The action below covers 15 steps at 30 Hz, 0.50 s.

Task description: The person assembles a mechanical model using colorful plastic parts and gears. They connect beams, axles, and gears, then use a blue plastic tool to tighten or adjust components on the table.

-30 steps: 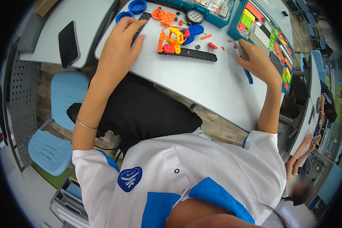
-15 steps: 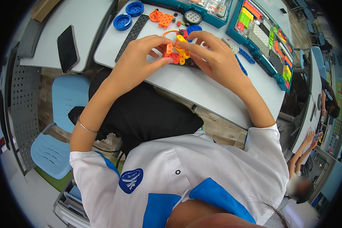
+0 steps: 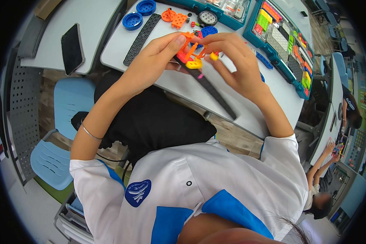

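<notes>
My left hand (image 3: 160, 59) is closed on a partly built model of orange, red and yellow plastic building pieces (image 3: 193, 63). A long black bar (image 3: 215, 95) runs from it, tilted toward the table's near edge. My right hand (image 3: 238, 65) is closed at the model's right side, pinching a small yellow building piece (image 3: 214, 56) between thumb and fingers. Fingers and motion blur hide part of the model's back. Just beyond the hands lie a blue gear-like piece (image 3: 209, 31) and a grey-hubbed wheel (image 3: 207, 18).
Blue wheel rims (image 3: 133, 21), a dark perforated plate (image 3: 142, 39) and orange pieces (image 3: 179, 21) lie on the white table (image 3: 252, 116). A teal case of sorted parts (image 3: 278, 51) stands at the right. A phone (image 3: 72, 49) rests on the left table. Another person's hands (image 3: 331, 152) work far right.
The model has been turned, so its long black bar now points toward the near table edge. My right hand has drawn slightly away from it, with a small yellow piece in the fingers.
</notes>
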Each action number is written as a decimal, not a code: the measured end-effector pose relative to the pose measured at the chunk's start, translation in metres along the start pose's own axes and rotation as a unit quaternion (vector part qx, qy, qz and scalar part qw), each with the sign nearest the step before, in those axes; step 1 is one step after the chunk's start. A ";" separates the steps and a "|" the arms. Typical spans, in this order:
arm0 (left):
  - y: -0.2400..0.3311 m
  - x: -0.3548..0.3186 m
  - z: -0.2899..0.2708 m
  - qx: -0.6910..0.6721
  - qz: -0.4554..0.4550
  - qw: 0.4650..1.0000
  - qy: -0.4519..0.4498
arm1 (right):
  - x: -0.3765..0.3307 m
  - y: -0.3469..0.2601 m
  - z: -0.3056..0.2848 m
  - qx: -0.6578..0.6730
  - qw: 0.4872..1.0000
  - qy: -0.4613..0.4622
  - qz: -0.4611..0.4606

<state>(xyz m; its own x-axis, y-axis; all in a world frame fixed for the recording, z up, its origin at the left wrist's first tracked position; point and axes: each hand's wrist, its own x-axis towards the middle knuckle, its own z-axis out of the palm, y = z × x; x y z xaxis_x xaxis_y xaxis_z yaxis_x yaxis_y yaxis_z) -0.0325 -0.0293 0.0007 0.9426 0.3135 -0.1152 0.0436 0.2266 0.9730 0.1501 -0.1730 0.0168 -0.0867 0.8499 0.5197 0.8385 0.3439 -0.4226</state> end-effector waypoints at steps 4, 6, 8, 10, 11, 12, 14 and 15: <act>0.006 0.004 0.006 -0.035 -0.042 0.998 -0.015 | -0.002 -0.009 0.005 0.083 0.995 -0.042 0.036; 0.008 0.004 0.009 -0.053 -0.060 0.996 -0.035 | -0.003 -0.010 0.009 0.062 0.996 -0.055 0.011; -0.001 0.004 0.011 -0.057 -0.067 0.996 -0.023 | -0.004 -0.013 0.012 0.041 0.997 -0.058 -0.015; 0.002 0.001 0.019 -0.077 -0.094 0.992 0.012 | -0.005 -0.017 0.016 0.017 0.998 -0.048 -0.043; 0.001 0.001 0.019 -0.073 -0.092 0.993 0.004 | -0.007 -0.018 0.018 0.015 0.998 -0.041 -0.039; -0.002 0.002 0.018 -0.069 -0.089 0.994 -0.003 | -0.010 -0.018 0.022 0.013 0.999 -0.034 -0.036; -0.004 0.004 0.018 -0.051 -0.075 0.996 -0.010 | -0.017 -0.017 0.027 0.009 0.999 -0.024 -0.031; -0.004 0.004 0.019 -0.038 -0.064 0.997 -0.008 | -0.020 -0.016 0.028 0.007 0.999 -0.020 -0.030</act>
<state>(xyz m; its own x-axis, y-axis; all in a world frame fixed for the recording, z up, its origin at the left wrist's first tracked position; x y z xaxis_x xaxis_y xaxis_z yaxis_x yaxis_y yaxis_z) -0.0222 -0.0463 -0.0002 0.9360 0.2629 -0.2340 0.1398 0.3324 0.9327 0.1235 -0.1843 -0.0078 -0.1591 0.8424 0.5147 0.8235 0.4008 -0.4014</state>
